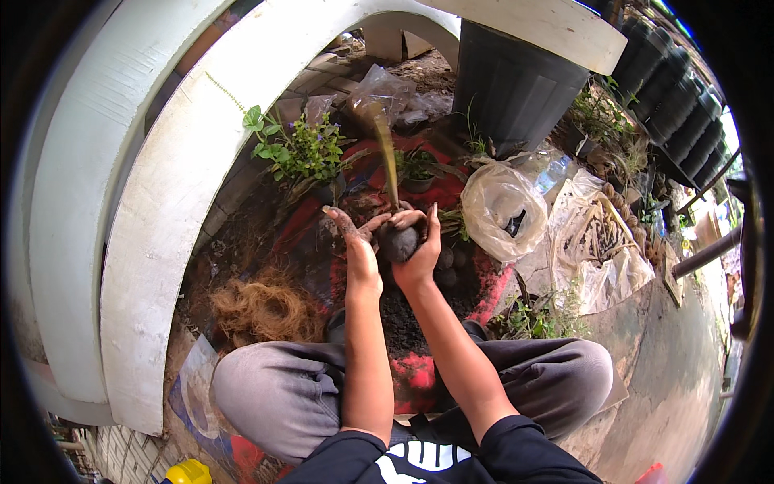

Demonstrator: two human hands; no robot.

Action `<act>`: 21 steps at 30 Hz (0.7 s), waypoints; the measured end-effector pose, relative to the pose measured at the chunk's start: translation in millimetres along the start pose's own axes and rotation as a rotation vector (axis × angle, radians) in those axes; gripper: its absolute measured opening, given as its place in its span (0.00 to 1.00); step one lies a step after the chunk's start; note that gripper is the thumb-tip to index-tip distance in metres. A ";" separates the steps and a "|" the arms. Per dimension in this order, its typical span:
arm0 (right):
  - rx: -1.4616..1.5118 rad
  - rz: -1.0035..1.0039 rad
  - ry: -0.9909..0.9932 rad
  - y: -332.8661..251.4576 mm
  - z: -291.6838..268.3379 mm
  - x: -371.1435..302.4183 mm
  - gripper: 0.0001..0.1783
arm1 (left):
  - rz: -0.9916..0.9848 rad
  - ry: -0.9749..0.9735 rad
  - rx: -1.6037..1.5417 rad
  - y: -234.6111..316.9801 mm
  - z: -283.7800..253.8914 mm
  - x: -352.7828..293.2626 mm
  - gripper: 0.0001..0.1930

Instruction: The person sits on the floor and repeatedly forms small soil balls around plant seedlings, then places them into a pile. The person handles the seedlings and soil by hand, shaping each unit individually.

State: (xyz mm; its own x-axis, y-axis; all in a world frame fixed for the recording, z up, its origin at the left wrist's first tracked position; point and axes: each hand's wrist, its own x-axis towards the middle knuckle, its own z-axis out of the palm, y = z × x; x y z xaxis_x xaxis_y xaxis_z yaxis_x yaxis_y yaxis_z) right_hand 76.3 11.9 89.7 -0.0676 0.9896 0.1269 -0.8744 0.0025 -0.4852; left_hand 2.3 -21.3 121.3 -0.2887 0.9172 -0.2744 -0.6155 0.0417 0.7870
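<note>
Between my hands is a dark round soil ball [398, 243], and a long yellow-green leaf or stem [385, 157] rises from its top. My right hand [421, 256] is wrapped round the ball from the right and beneath. My left hand [355, 242] is at its left side, fingers apart and stretched out, some reaching to the ball's upper edge. Soil darkens the fingers of both hands. Below them loose black soil [403, 319] lies on a red sheet [415, 371]. Several more dark balls [446, 270] sit just right of my right wrist, partly hidden.
Brown coir fibre [266, 310] is heaped at the left. Beyond my hands stand a purple-flowered plant [310, 153] and a small potted plant [417, 169]. An opened clear plastic bag [504, 210] is at the right. A large black pot [516, 85] and white curved structure [173, 153] border the space.
</note>
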 end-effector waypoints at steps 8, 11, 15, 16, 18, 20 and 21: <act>-1.347 -0.506 -0.458 -6.3 5.8 -0.7 0.13 | 0.186 0.125 -0.156 -7.7 -11.1 8.6 0.55; -1.201 -0.611 -0.322 0.6 2.0 -1.7 0.14 | 0.139 0.136 0.041 -11.4 -10.0 9.9 0.52; -0.927 -0.417 -0.142 0.8 -0.9 -2.4 0.23 | 0.041 0.001 -0.172 -17.9 -6.4 8.6 0.50; -0.823 -0.351 -0.078 -1.2 -0.3 -2.8 0.27 | -0.019 0.027 -0.206 -19.3 -8.0 9.4 0.50; -0.855 -0.294 -0.165 -5.5 2.5 -1.2 0.23 | -0.067 -0.038 -0.273 -21.9 -17.2 12.2 0.52; -1.376 -0.507 -0.388 -7.0 5.5 -2.6 0.16 | -0.083 -0.204 -0.599 -25.9 -30.5 17.4 0.48; -1.385 -0.545 -0.516 -8.4 5.4 -4.7 0.12 | -0.034 -0.321 -0.647 -28.6 -36.5 21.0 0.47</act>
State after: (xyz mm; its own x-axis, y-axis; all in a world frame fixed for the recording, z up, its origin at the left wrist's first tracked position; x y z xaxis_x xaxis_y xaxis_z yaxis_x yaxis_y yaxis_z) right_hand 81.4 6.4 97.9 -0.3070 0.6729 0.6730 0.2342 0.7388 -0.6319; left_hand -12.9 -17.6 72.9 -0.0930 0.9949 -0.0389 -0.9598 -0.0792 0.2691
